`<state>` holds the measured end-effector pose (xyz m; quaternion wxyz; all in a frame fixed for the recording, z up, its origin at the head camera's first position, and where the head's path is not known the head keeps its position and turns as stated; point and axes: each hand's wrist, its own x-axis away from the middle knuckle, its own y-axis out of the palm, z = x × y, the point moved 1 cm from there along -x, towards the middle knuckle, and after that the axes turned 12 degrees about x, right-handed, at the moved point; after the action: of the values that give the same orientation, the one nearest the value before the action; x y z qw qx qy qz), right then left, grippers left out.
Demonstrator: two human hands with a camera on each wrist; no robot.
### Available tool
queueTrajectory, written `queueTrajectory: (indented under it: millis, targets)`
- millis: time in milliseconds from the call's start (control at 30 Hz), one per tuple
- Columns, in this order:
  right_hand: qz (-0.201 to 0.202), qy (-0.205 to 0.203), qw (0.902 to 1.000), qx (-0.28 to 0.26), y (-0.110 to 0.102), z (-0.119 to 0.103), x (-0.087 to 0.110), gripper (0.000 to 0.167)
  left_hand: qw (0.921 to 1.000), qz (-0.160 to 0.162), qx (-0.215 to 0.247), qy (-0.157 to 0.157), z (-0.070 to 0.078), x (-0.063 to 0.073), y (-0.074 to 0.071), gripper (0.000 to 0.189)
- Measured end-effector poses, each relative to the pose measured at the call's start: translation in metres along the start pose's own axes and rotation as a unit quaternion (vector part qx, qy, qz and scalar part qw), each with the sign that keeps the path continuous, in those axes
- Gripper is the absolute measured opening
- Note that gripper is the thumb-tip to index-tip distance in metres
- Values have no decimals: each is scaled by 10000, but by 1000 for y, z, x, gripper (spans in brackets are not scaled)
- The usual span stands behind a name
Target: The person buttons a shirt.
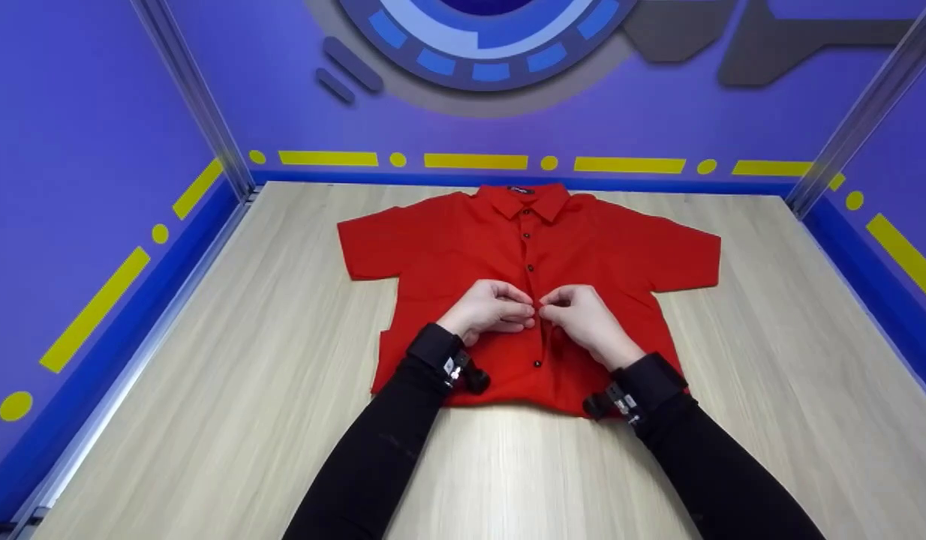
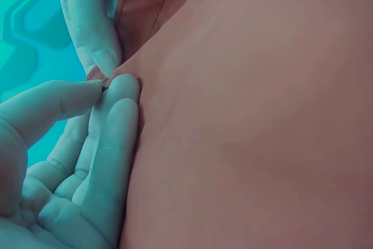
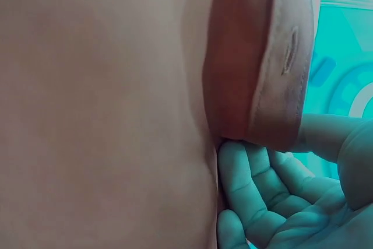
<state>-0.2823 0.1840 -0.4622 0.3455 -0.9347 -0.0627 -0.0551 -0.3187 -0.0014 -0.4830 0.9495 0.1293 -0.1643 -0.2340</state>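
A red short-sleeved shirt [image 1: 463, 247] lies front up, its collar [image 1: 524, 201] toward the far side and dark buttons down its middle. At mid-placket, my left hand [image 1: 495, 310] pinches the shirt's front edge between thumb and fingers. A small dark bit, seemingly a button [image 2: 105, 88], peeks out at those fingertips in the left wrist view. Close beside it, my right hand [image 1: 581, 315] pinches the other front edge, the placket strip with a stitched buttonhole [image 3: 290, 51]. Lower down, another button [image 1: 537, 364] shows. The fabric hides where the fingertips meet.
The shirt rests on a pale wooden table [image 1: 283, 360]. Blue panels [image 1: 283, 112] with yellow marks stand behind and at both sides, joined by metal posts [image 1: 200, 97]. The shirt's near hem [image 1: 508, 405] looks folded or bunched beneath the wrists.
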Motion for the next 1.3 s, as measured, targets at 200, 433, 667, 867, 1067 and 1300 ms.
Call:
queueTrajectory:
  millis: [200, 433, 667, 867, 1067, 1300]
  targets:
    - [-12, 5, 9997, -238, -1, 0, 0, 17, 10000, 7, 90, 23, -1, 0, 0, 24]
    - [-26, -35, 9994, -332, -3, 1, 0, 16, 9998, 111, 142, 53, -1, 0, 1, 22]
    - [-100, -93, 9994, -332, -6, 0, 0, 18, 9997, 126, 173, 114, -1, 0, 0, 23]
    - [-154, -169, 9982, -560, -9, -2, 2, 22, 9994, 112, 205, 257, 0, -1, 0, 21]
    - [-87, -293, 9962, -812, -8, -2, 2, 21, 9992, 44, 291, 256, 0, -1, 1, 19]
    - [56, -207, 9973, -708, -4, 1, -1, 18, 9996, -86, 218, 187, -1, -3, 2, 18]
